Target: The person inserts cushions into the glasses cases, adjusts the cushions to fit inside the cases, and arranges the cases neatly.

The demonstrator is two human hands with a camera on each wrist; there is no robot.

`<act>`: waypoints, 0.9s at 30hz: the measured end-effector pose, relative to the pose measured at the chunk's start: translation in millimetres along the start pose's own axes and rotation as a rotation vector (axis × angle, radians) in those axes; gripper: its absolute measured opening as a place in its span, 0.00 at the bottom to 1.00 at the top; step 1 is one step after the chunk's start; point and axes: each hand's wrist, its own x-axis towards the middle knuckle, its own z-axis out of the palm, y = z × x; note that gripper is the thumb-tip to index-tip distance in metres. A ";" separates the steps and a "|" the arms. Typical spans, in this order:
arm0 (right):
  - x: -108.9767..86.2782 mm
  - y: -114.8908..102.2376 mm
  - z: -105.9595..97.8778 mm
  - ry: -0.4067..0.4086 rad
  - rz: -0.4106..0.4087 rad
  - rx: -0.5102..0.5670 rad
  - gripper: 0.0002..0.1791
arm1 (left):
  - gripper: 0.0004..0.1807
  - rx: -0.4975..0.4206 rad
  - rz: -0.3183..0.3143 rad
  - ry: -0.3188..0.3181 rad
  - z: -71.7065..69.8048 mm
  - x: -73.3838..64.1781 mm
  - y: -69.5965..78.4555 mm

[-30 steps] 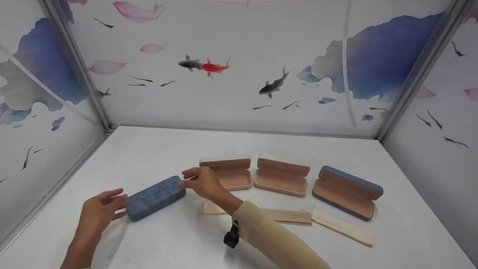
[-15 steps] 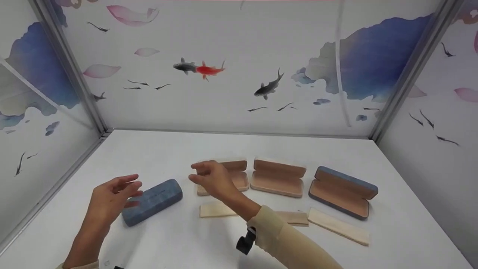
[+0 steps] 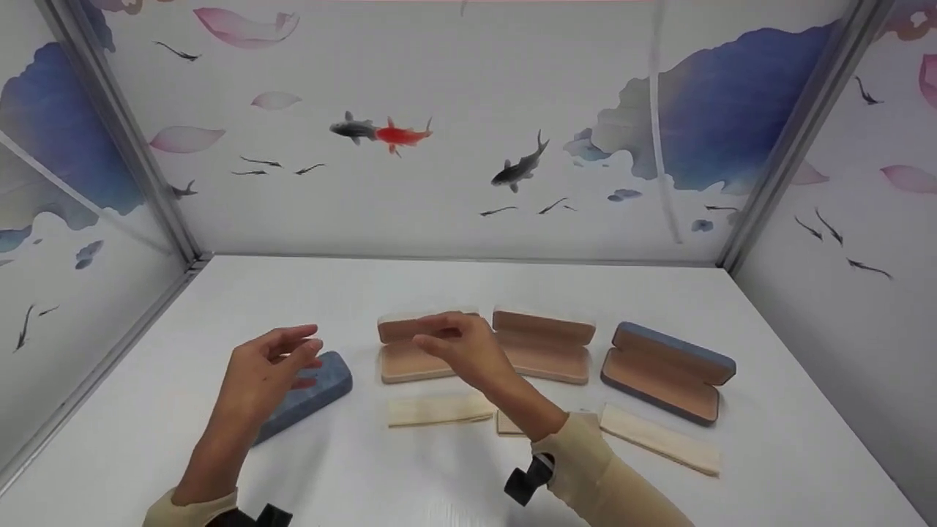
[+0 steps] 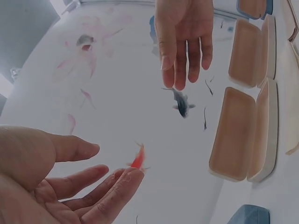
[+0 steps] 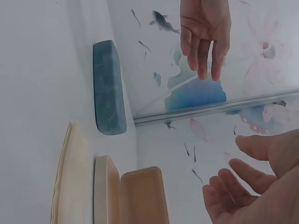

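Observation:
A closed blue glasses case lies on the white table at the left, partly hidden behind my left hand. That hand hovers over it with loosely bent fingers and holds nothing. My right hand is raised in front of an open cream glasses case, also holding nothing. In the left wrist view both hands show empty palms, the left nearer the camera and the right at the top. The right wrist view shows the blue case shut and apart from both hands.
A second open cream case and an open blue case stand to the right. Before the cases lie folded cream cloths: one at left, one partly behind the right wrist, one at right. Printed panels enclose the table.
My right hand has left the closed blue case and moved right. My left hand has risen off its left end and shifted right above it. The case stays on the table.

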 end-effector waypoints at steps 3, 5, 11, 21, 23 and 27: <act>-3.8 2.8 -9.9 0.000 0.028 0.014 0.20 | 0.23 0.005 0.007 0.003 8.3 2.1 6.3; -6.0 4.2 -16.1 -0.001 0.044 0.022 0.20 | 0.22 -0.005 0.008 0.001 13.4 4.0 10.1; -11.2 8.3 -31.3 0.031 0.086 0.049 0.19 | 0.22 -0.010 0.017 0.013 29.8 11.7 17.6; -18.3 24.1 -46.8 0.069 0.121 0.170 0.21 | 0.20 -0.062 0.032 -0.016 56.2 24.0 12.5; -18.6 27.4 -48.4 0.072 0.136 0.179 0.22 | 0.20 -0.075 0.028 -0.024 61.0 26.3 9.4; -16.5 33.2 -49.9 0.082 0.164 0.211 0.25 | 0.20 -0.082 0.018 -0.038 70.0 31.0 2.1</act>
